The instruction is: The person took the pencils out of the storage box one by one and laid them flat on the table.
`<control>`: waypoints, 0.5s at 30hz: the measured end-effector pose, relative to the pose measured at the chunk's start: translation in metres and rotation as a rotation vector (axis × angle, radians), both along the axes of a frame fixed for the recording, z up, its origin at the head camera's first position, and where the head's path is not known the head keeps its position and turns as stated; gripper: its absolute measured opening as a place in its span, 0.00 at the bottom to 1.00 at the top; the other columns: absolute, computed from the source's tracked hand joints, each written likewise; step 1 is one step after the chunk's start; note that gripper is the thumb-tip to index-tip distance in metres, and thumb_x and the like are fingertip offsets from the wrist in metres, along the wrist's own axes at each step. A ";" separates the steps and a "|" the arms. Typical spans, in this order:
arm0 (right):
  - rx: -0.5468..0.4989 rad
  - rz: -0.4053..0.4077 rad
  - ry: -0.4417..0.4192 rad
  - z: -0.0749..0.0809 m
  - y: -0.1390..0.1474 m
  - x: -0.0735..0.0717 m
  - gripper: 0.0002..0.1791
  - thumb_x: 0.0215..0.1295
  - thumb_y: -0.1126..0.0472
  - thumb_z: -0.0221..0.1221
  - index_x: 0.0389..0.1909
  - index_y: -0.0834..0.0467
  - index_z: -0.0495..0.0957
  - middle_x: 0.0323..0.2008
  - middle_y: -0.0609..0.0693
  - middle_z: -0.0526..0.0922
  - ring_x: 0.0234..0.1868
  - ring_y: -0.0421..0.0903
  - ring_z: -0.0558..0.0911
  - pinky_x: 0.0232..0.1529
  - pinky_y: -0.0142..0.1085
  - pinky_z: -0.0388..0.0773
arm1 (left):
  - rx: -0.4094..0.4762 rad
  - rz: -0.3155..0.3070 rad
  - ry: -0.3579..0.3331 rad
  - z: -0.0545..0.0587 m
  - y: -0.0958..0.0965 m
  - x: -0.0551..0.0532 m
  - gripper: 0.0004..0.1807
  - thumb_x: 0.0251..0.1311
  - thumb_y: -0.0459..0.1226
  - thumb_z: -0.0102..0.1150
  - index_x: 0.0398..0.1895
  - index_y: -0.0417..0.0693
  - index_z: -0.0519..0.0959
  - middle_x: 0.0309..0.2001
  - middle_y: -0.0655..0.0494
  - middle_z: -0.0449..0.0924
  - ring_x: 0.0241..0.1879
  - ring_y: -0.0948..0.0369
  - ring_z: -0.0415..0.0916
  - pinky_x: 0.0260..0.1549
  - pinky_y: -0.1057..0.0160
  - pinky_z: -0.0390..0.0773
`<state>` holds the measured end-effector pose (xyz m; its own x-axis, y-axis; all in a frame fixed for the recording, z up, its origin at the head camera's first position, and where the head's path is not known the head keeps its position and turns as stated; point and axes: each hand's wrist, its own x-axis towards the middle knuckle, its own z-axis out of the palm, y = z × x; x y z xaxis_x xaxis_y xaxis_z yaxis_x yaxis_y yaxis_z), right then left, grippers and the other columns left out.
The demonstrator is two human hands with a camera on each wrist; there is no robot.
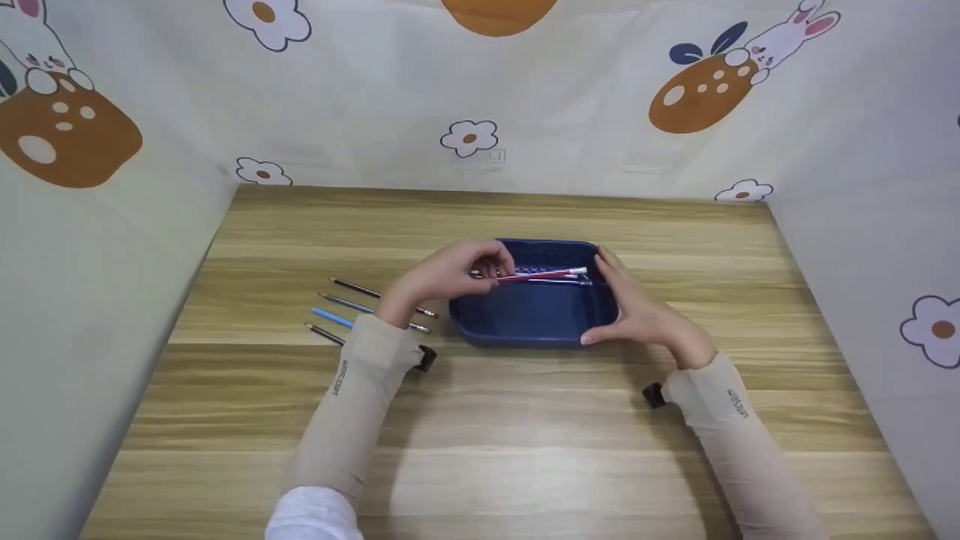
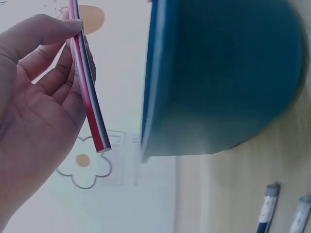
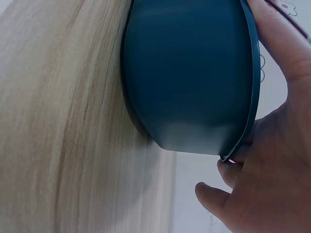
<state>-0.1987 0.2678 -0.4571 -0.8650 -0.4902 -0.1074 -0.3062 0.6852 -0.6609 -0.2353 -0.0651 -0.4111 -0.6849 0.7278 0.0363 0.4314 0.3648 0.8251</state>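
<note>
My left hand (image 1: 457, 271) pinches a red striped pencil (image 1: 536, 276) between thumb and fingers, above the blue box (image 1: 525, 341). In the left wrist view the pencil (image 2: 88, 92) shows red, white and dark stripes and a flat blunt end. Its white eraser end points right in the head view. Other slim pencils (image 1: 559, 282) show beneath it, partly hidden. At the box's right end, my right hand (image 1: 645, 311) holds the rim, thumb at the front corner and fingers toward the back. The right wrist view shows the box wall (image 3: 189, 73) beside that hand.
Several pencils lie left of the box on the wood-grain table (image 1: 525, 450), partly under my left wrist: a black one (image 1: 356, 287), a grey one (image 1: 343, 303), a blue one (image 1: 332, 317) and another dark one (image 1: 324, 333). Patterned walls (image 1: 375, 97) enclose the table's back and sides.
</note>
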 end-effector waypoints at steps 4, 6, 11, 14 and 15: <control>0.006 0.003 0.003 0.000 -0.001 0.000 0.73 0.43 0.45 0.78 0.79 0.65 0.38 0.81 0.57 0.31 0.81 0.59 0.34 0.78 0.59 0.40 | -0.001 0.019 0.010 0.007 -0.012 0.006 0.11 0.62 0.26 0.54 0.47 0.39 0.78 0.44 0.45 0.81 0.42 0.56 0.76 0.46 0.61 0.78; 0.009 0.001 0.007 -0.001 -0.001 -0.001 0.73 0.43 0.44 0.78 0.79 0.65 0.38 0.81 0.57 0.31 0.81 0.59 0.34 0.78 0.59 0.40 | -0.003 0.032 0.015 0.008 -0.020 0.009 0.11 0.62 0.25 0.54 0.47 0.39 0.78 0.44 0.45 0.81 0.42 0.56 0.75 0.47 0.60 0.78; 0.010 0.006 0.008 0.000 -0.001 0.000 0.73 0.43 0.44 0.78 0.79 0.65 0.38 0.81 0.58 0.31 0.81 0.59 0.34 0.78 0.59 0.39 | -0.009 0.064 0.027 0.011 -0.044 0.019 0.10 0.63 0.25 0.54 0.46 0.40 0.78 0.44 0.46 0.80 0.44 0.56 0.75 0.47 0.58 0.78; 0.008 0.002 0.007 0.001 0.000 0.000 0.73 0.42 0.44 0.78 0.79 0.65 0.38 0.81 0.59 0.32 0.81 0.60 0.34 0.78 0.59 0.40 | 0.000 0.085 0.030 0.012 -0.058 0.025 0.10 0.63 0.24 0.54 0.45 0.40 0.78 0.43 0.47 0.80 0.43 0.57 0.75 0.46 0.60 0.78; 0.007 0.001 0.007 0.001 0.001 0.001 0.73 0.42 0.45 0.78 0.79 0.65 0.38 0.81 0.59 0.32 0.81 0.60 0.34 0.78 0.59 0.40 | 0.003 0.092 0.033 0.011 -0.063 0.027 0.10 0.63 0.24 0.54 0.44 0.40 0.79 0.42 0.47 0.80 0.42 0.58 0.75 0.45 0.61 0.78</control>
<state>-0.1982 0.2684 -0.4558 -0.8653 -0.4902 -0.1048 -0.3115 0.6896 -0.6537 -0.2085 -0.1280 -0.3998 -0.7474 0.6615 0.0619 0.4232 0.4021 0.8119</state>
